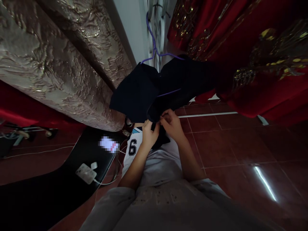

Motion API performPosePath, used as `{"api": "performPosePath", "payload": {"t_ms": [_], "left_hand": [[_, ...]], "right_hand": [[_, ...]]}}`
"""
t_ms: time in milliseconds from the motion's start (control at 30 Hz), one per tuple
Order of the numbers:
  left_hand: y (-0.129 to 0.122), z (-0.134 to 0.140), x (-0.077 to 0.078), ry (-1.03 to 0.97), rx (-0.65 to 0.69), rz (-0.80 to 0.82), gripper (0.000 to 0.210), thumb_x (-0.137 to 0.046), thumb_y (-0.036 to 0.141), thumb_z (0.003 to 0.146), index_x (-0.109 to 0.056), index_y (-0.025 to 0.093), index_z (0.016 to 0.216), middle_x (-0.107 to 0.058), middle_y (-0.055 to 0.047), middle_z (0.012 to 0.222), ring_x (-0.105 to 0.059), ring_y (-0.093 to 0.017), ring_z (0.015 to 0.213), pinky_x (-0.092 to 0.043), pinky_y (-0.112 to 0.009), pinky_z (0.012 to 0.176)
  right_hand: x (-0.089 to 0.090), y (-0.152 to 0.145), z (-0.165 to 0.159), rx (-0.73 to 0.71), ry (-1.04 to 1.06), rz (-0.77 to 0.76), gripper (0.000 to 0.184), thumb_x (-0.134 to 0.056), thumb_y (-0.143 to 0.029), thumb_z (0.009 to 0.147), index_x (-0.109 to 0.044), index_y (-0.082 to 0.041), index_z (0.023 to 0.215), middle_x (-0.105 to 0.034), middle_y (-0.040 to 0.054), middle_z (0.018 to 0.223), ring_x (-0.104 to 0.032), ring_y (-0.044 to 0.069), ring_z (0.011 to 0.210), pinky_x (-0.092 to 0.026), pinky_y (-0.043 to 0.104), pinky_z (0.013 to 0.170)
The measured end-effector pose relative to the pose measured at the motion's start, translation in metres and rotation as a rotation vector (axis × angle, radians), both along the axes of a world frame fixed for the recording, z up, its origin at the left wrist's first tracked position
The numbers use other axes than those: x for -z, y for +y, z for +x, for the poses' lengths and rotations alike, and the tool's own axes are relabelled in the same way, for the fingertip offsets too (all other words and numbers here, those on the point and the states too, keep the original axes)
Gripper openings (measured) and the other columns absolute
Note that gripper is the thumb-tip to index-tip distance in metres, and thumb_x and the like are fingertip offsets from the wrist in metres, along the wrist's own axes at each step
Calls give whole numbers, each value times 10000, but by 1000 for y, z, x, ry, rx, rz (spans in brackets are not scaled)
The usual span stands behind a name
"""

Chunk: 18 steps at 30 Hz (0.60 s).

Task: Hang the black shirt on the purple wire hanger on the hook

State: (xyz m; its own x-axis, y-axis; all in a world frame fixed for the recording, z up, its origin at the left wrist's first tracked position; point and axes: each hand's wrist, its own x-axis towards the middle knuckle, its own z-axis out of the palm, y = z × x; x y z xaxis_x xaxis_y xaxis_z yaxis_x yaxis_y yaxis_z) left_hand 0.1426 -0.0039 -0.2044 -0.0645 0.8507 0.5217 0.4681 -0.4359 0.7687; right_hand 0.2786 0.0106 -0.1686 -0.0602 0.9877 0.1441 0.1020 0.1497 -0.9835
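Note:
A dark navy shirt-like garment (137, 91) hangs in front of me on a purple hanger (154, 48). My left hand (149, 134) is closed on the garment's lower front edge, thumb and fingers pinched together. Close beside it, my right hand (172, 125) pinches the same edge, its fingers bent. The hands are almost touching, and the exact bit of cloth between the fingertips is dark and hard to see. The garment's lower part hangs down past my hands in front of my lap.
A black bench (60, 176) on the left bears a lit phone (108, 144), a pale phone (86, 173) with a cable, and a small white case (94, 165). Patterned beige fabric (72, 70) hangs left, sequined red fabric (269, 93) right. A white bar (211, 114) runs low across the tiled floor (228, 141).

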Motion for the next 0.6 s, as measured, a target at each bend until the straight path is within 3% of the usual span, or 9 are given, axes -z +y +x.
{"api": "performPosePath", "payload": {"t_ms": [100,233,433,500,600], "left_hand": [[1,0,-1,24,-17,24,178,-614,173,959,-715,194,1103,-763,-104,1044,-712,-230,966,-536,-329,843],[2,-3,-4,49,-49,69,145,-623,129,947,-721,189,1036,-755,-98,1004,-708,-216,951,-534,-310,831],[4,-2,3,45,-108,74,123,-600,77,890,-673,177,891,-714,-76,885,-674,-199,838,-516,-296,749],[6,-2,1,39,-123,72,132,-595,74,868,-639,182,807,-693,-61,826,-655,-194,783,-503,-296,716],[17,-3,-2,32,-112,78,109,-598,112,900,-642,187,834,-687,-63,838,-646,-199,791,-498,-309,726]], "right_hand": [[-1,-1,0,13,-44,31,191,-627,-374,936,-527,-232,1014,-619,-37,683,-600,136,611,-438,263,586],[-2,0,1,-40,-101,13,203,-593,-406,957,-559,-217,891,-595,-29,642,-579,123,590,-414,256,569],[-1,3,1,-175,135,-274,274,-677,-450,831,-644,-180,802,-565,-35,536,-477,92,465,-336,230,468],[-6,6,2,-237,189,-346,318,-702,-483,802,-675,-167,777,-554,-34,506,-440,80,433,-288,223,439],[-28,19,3,-188,237,-299,324,-746,-470,773,-704,-156,711,-514,-38,468,-404,61,416,-253,216,432]]}}
